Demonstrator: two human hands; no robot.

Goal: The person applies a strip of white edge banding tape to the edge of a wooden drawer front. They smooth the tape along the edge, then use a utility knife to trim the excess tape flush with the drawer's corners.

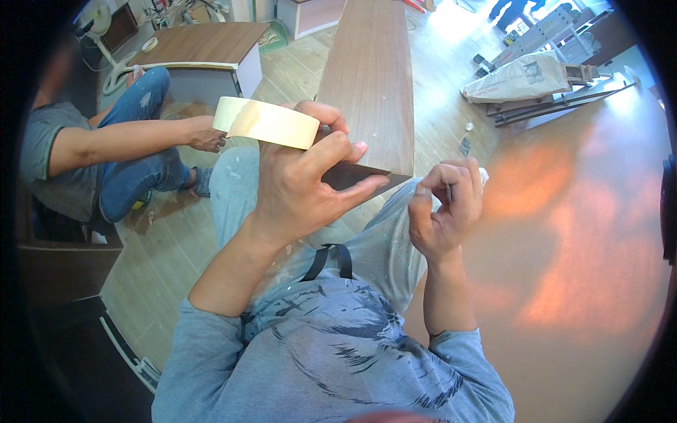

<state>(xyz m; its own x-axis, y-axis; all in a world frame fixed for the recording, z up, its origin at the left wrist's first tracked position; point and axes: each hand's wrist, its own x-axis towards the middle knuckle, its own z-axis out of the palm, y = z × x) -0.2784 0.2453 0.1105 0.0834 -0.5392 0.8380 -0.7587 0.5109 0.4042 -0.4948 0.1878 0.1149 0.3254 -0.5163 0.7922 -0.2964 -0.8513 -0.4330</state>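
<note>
My left hand [300,173] holds a roll of pale yellow masking tape [276,124], which hangs around its fingers. Its thumb and forefinger reach to the near end of a long wood-grain panel or box [371,92]. Whether they press on that end is hard to see. Just right of the same end, my right hand [448,209] is raised with its fingers curled in to the thumb. Something small and whitish shows behind its knuckles, too hidden to name. My knees, in pale work trousers, lie under both hands.
A co-worker in jeans sits close at left, one hand [206,134] near the tape roll. Behind stands a low cabinet [204,48] with a wood-grain top. A large brown panel [564,282] fills the right side. Beyond it are a white sack [518,79] and a ladder [539,35].
</note>
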